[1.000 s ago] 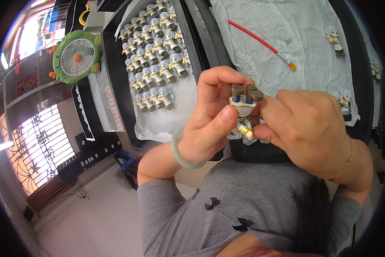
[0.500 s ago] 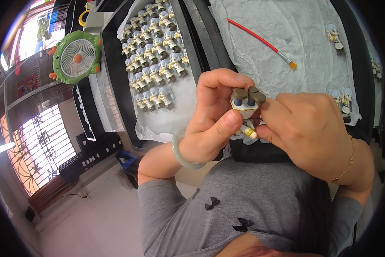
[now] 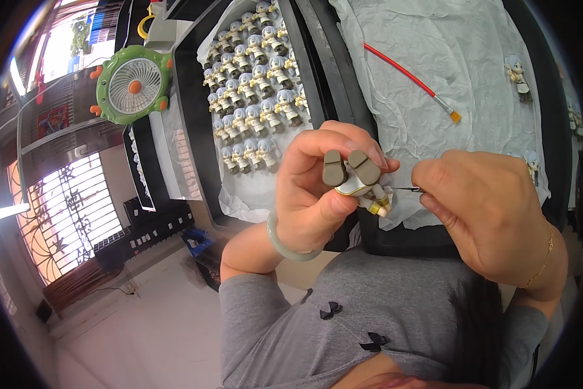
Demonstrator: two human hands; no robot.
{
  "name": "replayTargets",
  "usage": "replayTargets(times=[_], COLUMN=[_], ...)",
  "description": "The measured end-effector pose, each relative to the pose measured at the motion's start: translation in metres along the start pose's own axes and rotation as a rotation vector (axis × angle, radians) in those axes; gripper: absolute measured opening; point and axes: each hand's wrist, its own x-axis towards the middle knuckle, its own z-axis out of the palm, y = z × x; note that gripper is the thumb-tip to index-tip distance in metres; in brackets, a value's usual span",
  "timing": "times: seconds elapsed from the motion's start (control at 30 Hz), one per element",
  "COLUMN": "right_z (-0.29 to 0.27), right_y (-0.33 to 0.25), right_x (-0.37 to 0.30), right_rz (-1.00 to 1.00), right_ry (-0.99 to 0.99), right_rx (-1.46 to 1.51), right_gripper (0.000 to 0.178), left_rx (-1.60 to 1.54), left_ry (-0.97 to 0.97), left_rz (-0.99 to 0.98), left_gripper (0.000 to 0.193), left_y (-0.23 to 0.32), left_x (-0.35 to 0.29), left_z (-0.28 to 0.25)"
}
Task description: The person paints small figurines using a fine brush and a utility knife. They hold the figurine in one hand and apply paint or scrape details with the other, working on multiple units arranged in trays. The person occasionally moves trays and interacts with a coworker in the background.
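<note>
My left hand (image 3: 304,207) is closed around a small figurine (image 3: 352,187). The figurine is held upside down, with its brown boot soles toward me and its white and gold clothing below them; its head is hidden. My right hand (image 3: 489,204) pinches a thin, dark, pointed metal tool (image 3: 405,188), whose exact kind I cannot make out. The tool's tip points left at the figurine's arm, close to it; whether they touch I cannot tell. Both hands are above the near edge of the right tray.
A black tray (image 3: 204,188) on the left holds rows of pale-haired figurines (image 3: 261,80) on white paper. In the right tray, a red-handled brush (image 3: 408,76) lies on crumpled paper (image 3: 434,26), with a few figurines (image 3: 518,79) along its right side. A green fan (image 3: 133,85) stands at the far left.
My right hand has drawn away from the figurine to the right, bringing the thin tool into sight. The figurine has tilted in my left hand, its soles turned more toward me. The whole view has shifted slightly.
</note>
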Motion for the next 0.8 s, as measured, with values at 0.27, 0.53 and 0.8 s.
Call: replayTargets(times=[0.27, 0.53, 0.8], right_z=[0.0053, 0.0088, 0.0077], right_y=[0.0005, 0.0017, 0.0028], right_x=[-0.0008, -0.0012, 0.0016], right_rz=[0.009, 0.023, 0.086], right_ry=[-0.001, 0.008, -0.088], right_rx=[-0.028, -0.004, 0.128], right_gripper=[0.011, 0.012, 0.005], left_rx=[0.023, 0.015, 0.032], left_ry=[-0.083, -0.094, -0.09], left_rz=[0.0, 0.023, 0.01], left_gripper=[0.036, 0.036, 0.034], left_y=[-0.0003, -0.003, -0.0034], left_x=[0.0005, 0.0006, 0.0009], left_z=[-0.0037, -0.0046, -0.004])
